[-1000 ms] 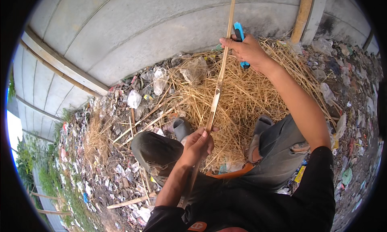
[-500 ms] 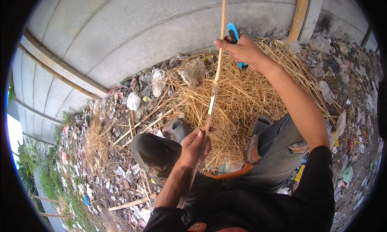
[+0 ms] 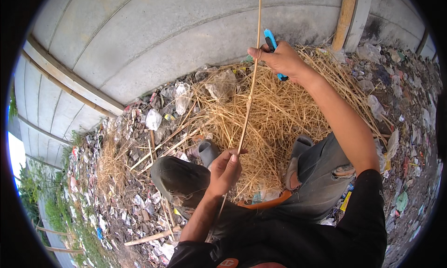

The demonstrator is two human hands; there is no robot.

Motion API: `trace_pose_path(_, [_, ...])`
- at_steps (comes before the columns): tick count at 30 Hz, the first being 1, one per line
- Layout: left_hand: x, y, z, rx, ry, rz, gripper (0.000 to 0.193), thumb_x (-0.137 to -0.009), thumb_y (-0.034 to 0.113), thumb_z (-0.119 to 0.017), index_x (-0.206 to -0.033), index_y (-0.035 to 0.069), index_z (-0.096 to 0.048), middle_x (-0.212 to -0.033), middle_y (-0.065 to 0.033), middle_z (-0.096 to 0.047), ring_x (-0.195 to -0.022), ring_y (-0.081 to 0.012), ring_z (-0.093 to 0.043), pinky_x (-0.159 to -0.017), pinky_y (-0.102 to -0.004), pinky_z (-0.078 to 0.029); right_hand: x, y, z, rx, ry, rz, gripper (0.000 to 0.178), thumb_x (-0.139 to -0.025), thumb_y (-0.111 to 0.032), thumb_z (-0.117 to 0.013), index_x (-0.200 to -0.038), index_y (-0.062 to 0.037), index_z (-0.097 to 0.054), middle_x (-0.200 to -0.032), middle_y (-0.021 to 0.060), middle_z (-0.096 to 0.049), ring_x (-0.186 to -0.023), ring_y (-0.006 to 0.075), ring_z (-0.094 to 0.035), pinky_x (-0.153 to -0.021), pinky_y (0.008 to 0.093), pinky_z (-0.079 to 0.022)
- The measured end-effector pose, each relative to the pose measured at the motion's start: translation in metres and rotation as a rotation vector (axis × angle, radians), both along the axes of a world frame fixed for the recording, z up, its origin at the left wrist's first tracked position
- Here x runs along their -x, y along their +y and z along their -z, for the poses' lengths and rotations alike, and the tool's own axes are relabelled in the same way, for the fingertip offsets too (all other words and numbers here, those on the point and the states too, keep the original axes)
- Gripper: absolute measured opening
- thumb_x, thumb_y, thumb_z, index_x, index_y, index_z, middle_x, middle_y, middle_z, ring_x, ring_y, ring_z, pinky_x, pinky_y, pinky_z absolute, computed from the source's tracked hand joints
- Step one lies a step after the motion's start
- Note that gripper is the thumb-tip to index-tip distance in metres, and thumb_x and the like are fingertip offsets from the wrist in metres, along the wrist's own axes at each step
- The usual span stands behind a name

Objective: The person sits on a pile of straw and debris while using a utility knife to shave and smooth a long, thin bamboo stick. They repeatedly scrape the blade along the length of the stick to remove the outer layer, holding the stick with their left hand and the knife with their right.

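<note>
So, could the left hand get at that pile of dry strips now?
Probably yes: the pile lies just beyond the left hand, with only the long strip crossing the way. That hand grips the strip, though, so it would likely have to let go first.

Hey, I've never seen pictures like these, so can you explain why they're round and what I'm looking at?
There's no machine here, just a person's bare hands. A wide fisheye camera on the person's head looks down, giving the round, bent view. The left hand grips a long thin strip, perhaps bamboo. The right hand holds a blue-and-black cutter, its thumb at the strip farther up. Below lies a heap of straw-coloured slivers, on ground scattered with litter. Behind is a grey wall.
</note>
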State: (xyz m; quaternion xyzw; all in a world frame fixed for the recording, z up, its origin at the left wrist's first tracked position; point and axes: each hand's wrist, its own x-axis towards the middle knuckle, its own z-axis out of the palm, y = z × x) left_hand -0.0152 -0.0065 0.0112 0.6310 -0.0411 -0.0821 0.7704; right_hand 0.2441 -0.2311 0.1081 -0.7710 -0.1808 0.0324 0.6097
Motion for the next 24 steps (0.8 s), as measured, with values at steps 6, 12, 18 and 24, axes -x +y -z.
trace_pose_path(6, [0.001,-0.002,-0.001,-0.017,-0.014,-0.007,0.032,-0.11,0.025,-0.049,-0.128,0.001,-0.058,-0.063,0.0083,-0.043,-0.05,-0.0008,-0.036,-0.048,-0.0211,-0.025,-0.003,-0.009,-0.007,-0.115,0.057,-0.044,0.044,-0.088,-0.048,-0.08,-0.078,-0.0083,-0.064,-0.053,-0.0072,-0.04,-0.043,0.0044,-0.034,-0.044,0.0261,-0.026])
trace_pose_path(12, [0.004,-0.001,0.001,0.028,0.017,0.077,0.034,-0.11,0.026,-0.048,-0.13,-0.001,-0.056,-0.062,0.009,-0.041,-0.05,-0.0009,-0.034,-0.048,-0.0216,-0.024,-0.012,-0.023,-0.014,-0.207,0.099,0.013,0.042,-0.091,-0.047,-0.077,-0.09,-0.0048,-0.071,-0.05,-0.0097,-0.034,-0.042,0.0031,-0.028,-0.045,0.0257,-0.022])
trace_pose_path(18, [0.021,0.005,0.0,-0.029,0.021,0.139,0.034,-0.109,0.023,-0.049,-0.131,-0.002,-0.056,-0.064,0.0083,-0.044,-0.054,-0.001,-0.037,-0.052,-0.0215,-0.028,-0.031,-0.06,-0.026,-0.301,0.112,0.111,0.054,-0.089,-0.046,-0.079,-0.106,0.004,-0.068,-0.052,-0.0114,-0.03,-0.044,0.0022,-0.028,-0.045,0.024,-0.022])
trace_pose_path(24, [0.053,0.009,0.009,-0.384,-0.111,-0.033,0.024,-0.098,0.015,-0.069,-0.115,-0.003,-0.069,-0.077,-0.0023,-0.063,-0.07,-0.0068,-0.056,-0.064,-0.0246,-0.045,-0.059,-0.101,-0.02,-0.531,0.158,0.109,0.057,-0.093,-0.039,-0.077,-0.121,0.007,-0.062,-0.056,-0.0123,-0.025,-0.048,0.001,-0.026,-0.046,0.0221,-0.022])
